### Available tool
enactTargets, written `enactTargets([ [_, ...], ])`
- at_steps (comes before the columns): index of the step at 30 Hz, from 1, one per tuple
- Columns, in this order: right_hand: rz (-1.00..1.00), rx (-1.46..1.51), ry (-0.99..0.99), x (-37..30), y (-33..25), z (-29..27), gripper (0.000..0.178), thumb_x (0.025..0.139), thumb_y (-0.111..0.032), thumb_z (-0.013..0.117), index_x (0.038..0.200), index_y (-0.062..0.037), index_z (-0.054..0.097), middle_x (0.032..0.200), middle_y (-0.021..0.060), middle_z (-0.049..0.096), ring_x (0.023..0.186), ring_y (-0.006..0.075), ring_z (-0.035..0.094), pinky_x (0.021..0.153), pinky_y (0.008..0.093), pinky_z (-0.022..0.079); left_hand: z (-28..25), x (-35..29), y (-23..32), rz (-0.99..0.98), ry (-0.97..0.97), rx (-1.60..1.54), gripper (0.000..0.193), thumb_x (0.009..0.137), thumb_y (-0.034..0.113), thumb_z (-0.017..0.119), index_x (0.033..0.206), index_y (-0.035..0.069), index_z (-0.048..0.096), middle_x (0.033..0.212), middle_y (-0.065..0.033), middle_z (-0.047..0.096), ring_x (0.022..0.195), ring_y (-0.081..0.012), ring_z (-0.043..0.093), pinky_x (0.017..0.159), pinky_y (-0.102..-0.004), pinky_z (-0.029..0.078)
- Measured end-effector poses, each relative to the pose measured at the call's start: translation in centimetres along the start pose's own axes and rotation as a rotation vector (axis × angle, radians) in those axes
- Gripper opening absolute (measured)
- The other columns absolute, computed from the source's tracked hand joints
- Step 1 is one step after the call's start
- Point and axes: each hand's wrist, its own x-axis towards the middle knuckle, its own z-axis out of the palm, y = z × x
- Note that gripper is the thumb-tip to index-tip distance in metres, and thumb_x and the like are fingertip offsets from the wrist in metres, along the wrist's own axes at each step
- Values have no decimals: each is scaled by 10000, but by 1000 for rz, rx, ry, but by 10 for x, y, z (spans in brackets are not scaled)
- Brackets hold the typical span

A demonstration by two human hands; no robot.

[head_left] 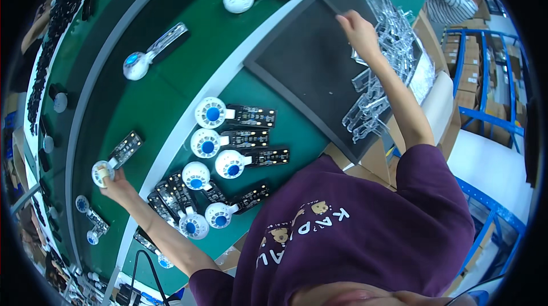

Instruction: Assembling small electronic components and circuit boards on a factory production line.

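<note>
— Left hand (117, 188) has a white fan (96, 173) pinched by its round head, over the green strip (149, 113) on the left. Why there, with the board (126, 149) sticking out bare?

— Guessing the head is the sturdy bit and the parts on that board look easy to scuff. Gripped like that, the board's untouched, angled off to the far right.

— Makes sense. And the right hand (359, 32)?

— Out over the far end of the black tray (299, 49), near the heap of clear plastic pieces (394, 37). Fingers curled in, but honestly can't tell if anything's between them.

— What about the fans (209, 143) bunched on the green surface (302, 140)? Kinda messy lol.

— Three have heads left, boards right, probably so a head's easy to grab. The ones nearer left overlap, maybe just short on room.

— And the clear stuff?

— Piled along the tray's right side, I'd say to keep it within right-arm reach.
</note>
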Motion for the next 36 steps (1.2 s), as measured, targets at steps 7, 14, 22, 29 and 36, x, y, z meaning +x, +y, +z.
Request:
enactTargets([
  [7, 119, -468, 213, -25, 80, 38, 503, 775, -421, 620, 1005, 19, 536, 970, 226, 582, 851, 343, 588, 701, 399, 479, 112, -47, 54, 515, -215, 6, 310, 790, 158, 639, 1048, 12, 553, 996, -93, 596, 870, -177, 586, 727, -301, 496],
  [14, 115, 452, 152, -42, 69, 13, 482, 765, -239, 653, 1172, -17, 522, 948, 138, 556, 847, 224, 555, 749, 349, 446, 233, -167, 41, -18, -651, -405, 288, 832, 231, 584, 1007, 11, 519, 944, -107, 588, 844, -240, 608, 771, -347, 474],
  [22, -701, 343, -30, -137, -136, -4, 484, 761, -115, 633, 1224, -75, 498, 1055, 155, 444, 935, 275, 458, 797, 348, 408, 267, -216, -1, -175, -550, -294, 488, 800, 245, 639, 1135, -15, 396, 947, -122, 573, 769, -204, 618, 644, -295, 506],
  [29, -720, 221, 170, -148, -149, 34, 549, 756, -98, 634, 1268, -68, 439, 1104, 172, 456, 1004, 318, 461, 821, 379, 416, 260, -222, 5, -24, -420, -266, 496, 810, 205, 634, 1154, -22, 358, 980, -132, 567, 805, -204, 611, 697, -304, 505],
  [36, -734, 592, -46, -136, -158, 28, 516, 788, -124, 607, 1259, -24, 422, 1092, 156, 504, 889, 270, 517, 769, 327, 440, 233, -224, 2, -267, -576, -473, 367, 823, 189, 620, 1074, -40, 480, 987, -130, 589, 886, -203, 597, 791, -307, 471],
])
